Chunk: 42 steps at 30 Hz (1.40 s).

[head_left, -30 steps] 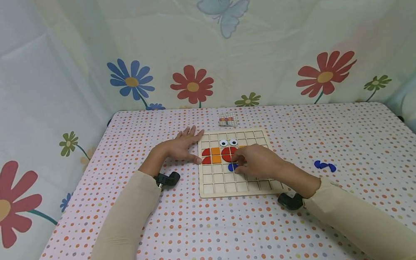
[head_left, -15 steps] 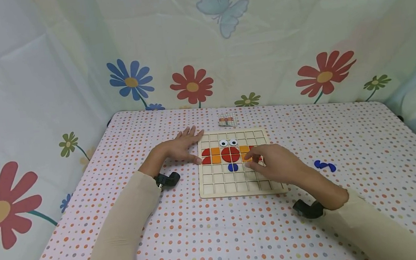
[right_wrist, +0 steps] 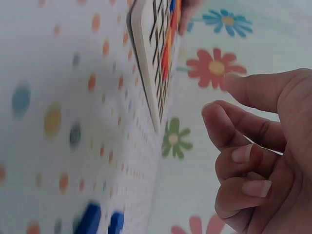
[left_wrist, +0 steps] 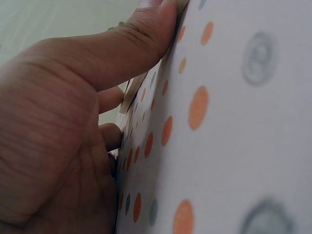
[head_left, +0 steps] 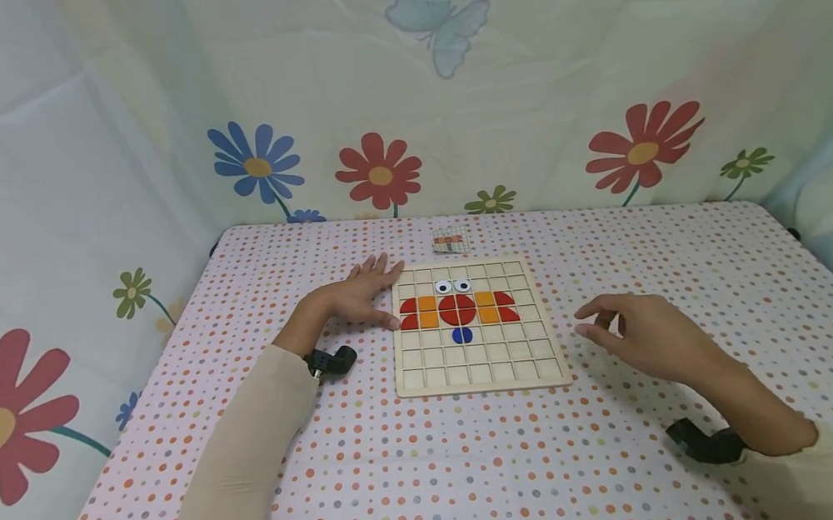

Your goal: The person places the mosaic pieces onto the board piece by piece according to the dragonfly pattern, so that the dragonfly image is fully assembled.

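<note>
A wooden grid board (head_left: 413, 359) lies flat on the table. Placed in its cells are two googly eye discs (head_left: 452, 287), a red circle (head_left: 448, 304) of quarter pieces, orange squares (head_left: 428, 320), red quarter pieces (head_left: 508, 314) at both sides and a small blue circle (head_left: 462, 336). My left hand (head_left: 363, 294) rests on the table with fingers spread, thumb and forefinger at the board's left edge. My right hand (head_left: 653, 338) is in the air right of the board, fingers loosely bent and holding nothing. Loose blue pieces (right_wrist: 88, 219) show below it in the right wrist view, hidden in the head view.
Behind the board lies a small pattern card (head_left: 451, 241) with a printed grid. A dotted cloth (head_left: 422, 477) covers the table. A flowered curtain (head_left: 521, 99) hangs behind and at the sides. Black wrist cameras (head_left: 336, 361) are strapped to both wrists.
My right hand has left the board and moved right, over where the loose blue pieces lay. The blue circle and right-hand squares are uncovered. My left hand has stayed in place.
</note>
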Available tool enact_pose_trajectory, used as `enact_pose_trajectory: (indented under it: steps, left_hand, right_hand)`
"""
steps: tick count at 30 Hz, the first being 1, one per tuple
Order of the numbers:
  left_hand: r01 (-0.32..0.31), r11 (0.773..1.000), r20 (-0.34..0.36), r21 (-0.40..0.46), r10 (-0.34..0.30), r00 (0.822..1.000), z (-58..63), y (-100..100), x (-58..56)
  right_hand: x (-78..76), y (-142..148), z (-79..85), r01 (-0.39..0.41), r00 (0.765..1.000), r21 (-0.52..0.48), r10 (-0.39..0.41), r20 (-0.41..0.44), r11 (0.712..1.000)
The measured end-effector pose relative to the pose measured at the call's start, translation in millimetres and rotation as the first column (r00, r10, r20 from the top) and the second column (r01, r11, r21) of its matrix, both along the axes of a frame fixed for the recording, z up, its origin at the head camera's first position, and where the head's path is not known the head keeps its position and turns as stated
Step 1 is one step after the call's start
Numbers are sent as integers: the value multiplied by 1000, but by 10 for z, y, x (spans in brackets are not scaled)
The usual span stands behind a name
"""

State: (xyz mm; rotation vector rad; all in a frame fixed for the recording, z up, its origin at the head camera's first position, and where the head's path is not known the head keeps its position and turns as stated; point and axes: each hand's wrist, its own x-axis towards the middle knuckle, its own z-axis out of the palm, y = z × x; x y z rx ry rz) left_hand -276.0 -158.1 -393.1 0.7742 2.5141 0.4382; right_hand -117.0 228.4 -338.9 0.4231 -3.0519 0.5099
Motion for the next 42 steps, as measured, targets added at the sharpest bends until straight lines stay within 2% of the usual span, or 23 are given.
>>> enact_pose_trajectory:
  steps: [4,9,19,24,32,42]
  left_hand:
    - [-6,1000,4,-1,6,1000,-2,2,-12]
    - [-8,1000,5,0,8,1000,-8,8,-15]
    - [-4,1000,5,5,4,1000,-44,-6,3]
    - [-2,1000,8,5,2,1000,-38,-14,-4]
    - [3,1000,6,4,-3,1000,-28,-7,-4]
    - [-1,1000,3,4,1,1000,-15,-6,1]
  right_hand:
    - [-46,174,-10,34,999,-7,-34,-26,999]
    - [-139,405,-70,90,996,3,-90,-1,996]
    - [-274,855,-296,20,999,21,-21,33,1000]
    - [-300,884,-314,47,996,20,-49,74,999]
    - [-305,855,-354,120,978,37,-124,166,992]
    - [-285,821,-349,111,979,43,-117,166,993]
